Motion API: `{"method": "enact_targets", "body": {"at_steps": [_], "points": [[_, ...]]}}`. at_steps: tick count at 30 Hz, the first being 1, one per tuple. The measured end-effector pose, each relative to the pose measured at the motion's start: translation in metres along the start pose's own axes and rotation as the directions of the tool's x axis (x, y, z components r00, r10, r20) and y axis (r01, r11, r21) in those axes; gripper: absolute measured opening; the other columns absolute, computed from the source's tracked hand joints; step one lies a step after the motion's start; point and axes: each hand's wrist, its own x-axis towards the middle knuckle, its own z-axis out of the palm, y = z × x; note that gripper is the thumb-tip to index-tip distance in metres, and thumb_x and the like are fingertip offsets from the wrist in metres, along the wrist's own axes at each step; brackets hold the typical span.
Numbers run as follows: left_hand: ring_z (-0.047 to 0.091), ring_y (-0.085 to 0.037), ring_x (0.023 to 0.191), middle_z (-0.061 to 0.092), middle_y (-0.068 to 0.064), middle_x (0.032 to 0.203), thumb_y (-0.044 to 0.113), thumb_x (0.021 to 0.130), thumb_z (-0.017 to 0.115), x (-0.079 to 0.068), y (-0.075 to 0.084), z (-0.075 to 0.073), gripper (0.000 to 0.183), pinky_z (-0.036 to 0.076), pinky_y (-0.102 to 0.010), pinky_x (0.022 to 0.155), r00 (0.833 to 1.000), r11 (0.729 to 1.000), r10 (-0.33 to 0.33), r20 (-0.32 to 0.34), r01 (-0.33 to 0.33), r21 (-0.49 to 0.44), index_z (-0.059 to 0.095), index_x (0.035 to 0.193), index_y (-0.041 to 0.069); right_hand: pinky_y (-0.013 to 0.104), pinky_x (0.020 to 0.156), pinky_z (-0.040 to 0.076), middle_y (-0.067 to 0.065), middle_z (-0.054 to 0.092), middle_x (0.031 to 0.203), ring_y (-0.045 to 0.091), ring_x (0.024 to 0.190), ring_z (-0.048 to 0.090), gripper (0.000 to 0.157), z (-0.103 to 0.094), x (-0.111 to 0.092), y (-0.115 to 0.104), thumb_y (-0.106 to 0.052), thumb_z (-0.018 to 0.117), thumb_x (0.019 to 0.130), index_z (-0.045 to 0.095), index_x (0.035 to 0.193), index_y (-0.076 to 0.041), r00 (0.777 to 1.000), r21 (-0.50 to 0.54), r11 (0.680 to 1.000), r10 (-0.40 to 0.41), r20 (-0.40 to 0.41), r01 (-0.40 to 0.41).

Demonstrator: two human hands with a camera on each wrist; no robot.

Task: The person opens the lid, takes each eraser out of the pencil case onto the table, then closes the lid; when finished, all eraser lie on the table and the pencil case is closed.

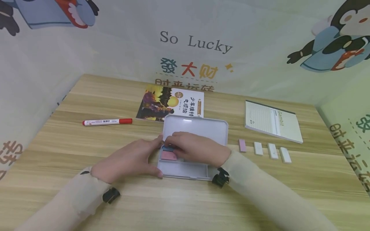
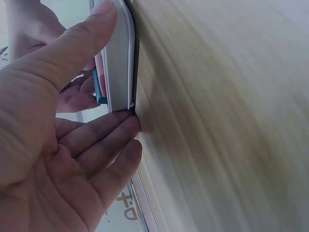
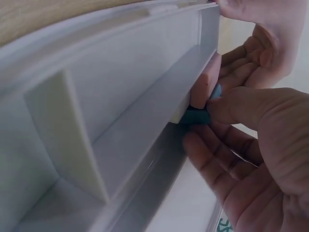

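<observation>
A white pencil case (image 1: pixel 183 169) lies with its lid (image 1: pixel 200 126) raised toward the back. My left hand (image 1: pixel 128 160) grips its left end, thumb at the front corner and fingers at the rear corner. Over the rear compartment, my right hand (image 1: pixel 190 146) pinches a blue eraser (image 3: pixel 195 116) between thumb and fingers. Right beside it, a pink eraser (image 1: pixel 168 155) sits in the case. A pale edge of another block (image 3: pixel 179 111) shows next to them in the right wrist view. From the head view, my right fingers cover most of the blue eraser.
Right of the case, a lilac eraser (image 1: pixel 242 145) and several white erasers (image 1: pixel 272 151) stand in a row. Behind them lies a notepad (image 1: pixel 271 120). A book (image 1: pixel 170 102) lies behind the lid, and a red marker (image 1: pixel 107 122) is at the left.
</observation>
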Motion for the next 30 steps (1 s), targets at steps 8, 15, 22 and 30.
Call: {"method": "enact_targets", "body": {"at_steps": [8,15,22,30], "points": [[0.053,-0.035,0.146,0.051,-0.016,0.161,0.046,0.075,0.093,0.0,0.0,-0.001,0.119,0.043,-0.052,0.122,1.0,1.0,-0.01,0.007,0.01,-0.002,0.028,0.164,0.001,0.028,0.085,0.058,0.0,0.072,0.109,0.012,0.093,0.063,0.037,0.004,-0.006,-0.001,-0.02,0.062,0.106,0.064,0.143,-0.023,0.998,-0.164,0.986,-0.045,-0.032,0.039],[0.056,-0.033,0.144,0.051,-0.017,0.16,0.045,0.074,0.093,0.001,0.0,0.0,0.12,0.046,-0.051,0.12,1.0,1.0,-0.01,0.009,0.01,0.002,0.028,0.164,0.001,0.023,0.076,0.054,0.0,0.07,0.109,0.01,0.088,0.058,0.037,0.003,-0.01,-0.002,-0.012,0.063,0.104,0.068,0.139,-0.021,1.0,-0.161,0.987,-0.019,-0.02,0.016],[0.057,-0.033,0.142,0.052,-0.017,0.16,0.044,0.075,0.094,0.0,-0.001,0.0,0.119,0.047,-0.052,0.12,1.0,1.0,-0.006,0.003,0.006,-0.002,0.028,0.164,0.001,0.026,0.087,0.058,0.0,0.07,0.118,0.01,0.097,0.063,0.044,0.003,-0.014,0.002,-0.005,0.061,0.102,0.064,0.143,-0.02,0.999,-0.126,0.992,-0.008,-0.032,0.004],[0.062,-0.032,0.137,0.056,-0.017,0.155,0.045,0.074,0.094,0.002,-0.001,0.002,0.117,0.049,-0.052,0.118,1.0,1.0,0.007,-0.008,-0.007,0.007,0.031,0.163,0.0,0.031,0.103,0.058,0.002,0.073,0.127,0.012,0.114,0.068,0.043,-0.004,-0.028,0.009,-0.006,0.066,0.101,0.062,0.143,-0.012,0.995,0.031,0.998,0.062,-0.081,-0.06]]}}
